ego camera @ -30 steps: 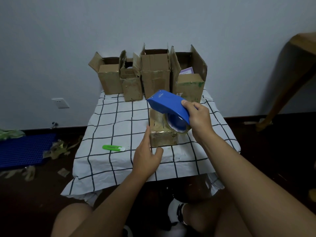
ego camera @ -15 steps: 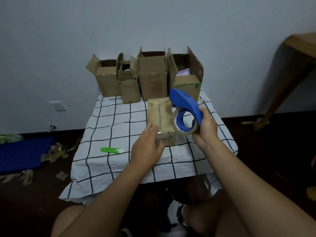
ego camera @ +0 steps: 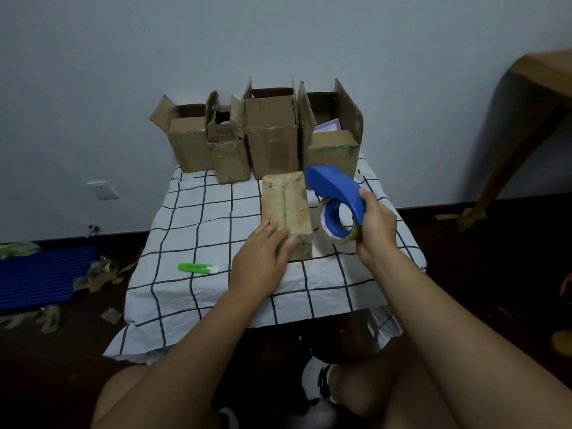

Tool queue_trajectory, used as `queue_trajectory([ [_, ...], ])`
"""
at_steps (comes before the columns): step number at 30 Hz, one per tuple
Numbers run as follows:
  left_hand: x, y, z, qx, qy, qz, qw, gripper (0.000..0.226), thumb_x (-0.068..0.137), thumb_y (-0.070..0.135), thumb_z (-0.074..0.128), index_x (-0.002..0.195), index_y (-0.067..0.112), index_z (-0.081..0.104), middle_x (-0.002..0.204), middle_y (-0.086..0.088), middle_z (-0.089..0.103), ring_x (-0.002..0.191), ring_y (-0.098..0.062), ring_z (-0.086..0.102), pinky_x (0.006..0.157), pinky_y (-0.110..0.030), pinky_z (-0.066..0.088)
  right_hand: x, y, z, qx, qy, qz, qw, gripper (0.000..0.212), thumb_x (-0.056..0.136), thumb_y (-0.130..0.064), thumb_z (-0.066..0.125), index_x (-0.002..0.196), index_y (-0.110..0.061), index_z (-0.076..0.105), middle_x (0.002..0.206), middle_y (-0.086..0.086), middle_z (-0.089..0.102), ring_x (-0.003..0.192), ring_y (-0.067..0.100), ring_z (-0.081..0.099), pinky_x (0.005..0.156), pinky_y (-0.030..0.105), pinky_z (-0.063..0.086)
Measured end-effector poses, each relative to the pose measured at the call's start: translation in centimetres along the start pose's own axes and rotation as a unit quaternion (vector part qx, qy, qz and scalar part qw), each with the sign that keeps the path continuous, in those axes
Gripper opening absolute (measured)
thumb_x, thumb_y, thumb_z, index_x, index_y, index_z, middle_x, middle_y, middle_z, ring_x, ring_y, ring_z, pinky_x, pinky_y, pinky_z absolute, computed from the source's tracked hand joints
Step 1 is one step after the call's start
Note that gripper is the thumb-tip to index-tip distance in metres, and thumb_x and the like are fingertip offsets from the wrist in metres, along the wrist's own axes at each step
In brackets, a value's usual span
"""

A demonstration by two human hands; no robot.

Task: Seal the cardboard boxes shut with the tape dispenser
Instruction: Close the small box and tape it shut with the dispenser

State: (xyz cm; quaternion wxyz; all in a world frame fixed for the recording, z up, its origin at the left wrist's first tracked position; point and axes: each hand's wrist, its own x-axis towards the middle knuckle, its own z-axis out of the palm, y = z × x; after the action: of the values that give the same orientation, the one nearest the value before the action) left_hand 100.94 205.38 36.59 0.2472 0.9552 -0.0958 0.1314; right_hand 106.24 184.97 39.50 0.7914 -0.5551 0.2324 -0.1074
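The taped cardboard box [ego camera: 286, 212] is lying flat at the bench [ego camera: 198, 218] centre, its long axis running 6 to 12 o'clock. The left hand [ego camera: 263, 261] is pressing its near end with straight fingers. The right hand [ego camera: 376, 227] is grasping the blue tape dispenser [ego camera: 335, 193] at the box's 3 o'clock, nose pointing to 11 o'clock. Since a second ago, the dispenser has come off the box top to its right.

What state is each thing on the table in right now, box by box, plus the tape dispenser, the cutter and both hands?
Small box: closed, lying flat.
Four back boxes: upright, flaps open.
Tape dispenser: lifted, beside the small box.
Right hand: grips the dispenser.
Left hand: rests on the small box.
Green cutter: lying untouched.
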Motion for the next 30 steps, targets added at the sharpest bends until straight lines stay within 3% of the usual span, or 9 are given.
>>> queue_trajectory([
  [4,0.9,0.5,0.0,0.019,0.054,-0.021,0.998,0.034,0.095,0.049,0.052,0.104,0.024,0.073,0.122,0.004,0.063,0.117,-0.022,0.05,0.094,-0.034,0.031,-0.8,-1.5,1.8,-0.094,-0.068,-0.13,0.985,0.035,0.081,-0.051,0.066,0.072,-0.018,0.057,0.064,-0.012,0.052,0.059,0.006,0.047,0.057,0.022,0.04],
  [7,1.6,1.6,0.3,0.081,0.074,-0.017,0.994,0.043,0.089,0.058,0.055,0.092,0.018,0.069,0.106,0.003,0.063,0.103,-0.023,0.051,0.086,-0.035,0.03,-1.3,-1.7,3.4,-0.148,-0.11,-0.169,0.968,0.037,0.086,-0.048,0.066,0.067,-0.019,0.053,0.055,-0.017,0.049,0.052,0.003,0.044,0.052,0.019,0.038],
  [13,2.5,4.5,1.7,0.096,0.085,0.026,0.991,0.045,0.085,0.057,0.056,0.088,0.012,0.061,0.091,-0.004,0.059,0.088,-0.024,0.052,0.076,-0.037,0.042,-0.9,-1.8,3.0,-0.114,-0.044,-0.171,0.978,0.037,0.089,-0.045,0.066,0.07,-0.017,0.052,0.064,-0.007,0.049,0.054,0.005,0.045,0.061,0.03,0.041],
  [17,3.9,5.7,2.3,0.128,0.078,-0.011,0.989,0.027,0.089,0.035,0.056,0.092,0.009,0.061,0.091,-0.009,0.058,0.086,-0.029,0.054,0.069,-0.035,0.032,-0.5,-2.3,1.7,-0.123,-0.025,-0.176,0.976,0.037,0.09,-0.048,0.065,0.073,-0.016,0.055,0.063,-0.011,0.053,0.054,0.0,0.05,0.061,0.03,0.045],
  [21,4.4,6.4,2.8,0.152,0.05,-0.028,0.987,0.024,0.087,0.027,0.053,0.101,0.009,0.061,0.099,-0.009,0.057,0.091,-0.028,0.052,0.071,-0.037,0.034,-0.2,-2.5,0.8,-0.136,-0.026,-0.179,0.974,0.036,0.091,-0.047,0.065,0.075,-0.016,0.056,0.065,-0.008,0.055,0.055,0.0,0.052,0.061,0.029,0.047],
  [26,3.6,6.1,2.7,0.172,0.074,-0.001,0.982,0.015,0.082,0.02,0.066,0.086,0.007,0.062,0.085,-0.011,0.059,0.073,-0.029,0.055,0.062,-0.033,0.027,-0.3,-2.8,0.0,-0.13,-0.04,-0.186,0.973,0.048,0.09,-0.048,0.065,0.084,-0.001,0.057,0.071,-0.002,0.057,0.061,0.006,0.053,0.063,0.031,0.047],
  [30,2.7,5.9,2.6,0.162,0.099,0.018,0.982,0.02,0.081,0.022,0.074,0.08,0.006,0.062,0.079,-0.011,0.059,0.067,-0.029,0.055,0.056,-0.034,0.035,-1.2,-2.7,-0.2,-0.164,-0.067,-0.206,0.962,0.039,0.092,-0.048,0.063,0.087,-0.009,0.062,0.084,0.01,0.064,0.072,0.014,0.058,0.069,0.038,0.05],
])
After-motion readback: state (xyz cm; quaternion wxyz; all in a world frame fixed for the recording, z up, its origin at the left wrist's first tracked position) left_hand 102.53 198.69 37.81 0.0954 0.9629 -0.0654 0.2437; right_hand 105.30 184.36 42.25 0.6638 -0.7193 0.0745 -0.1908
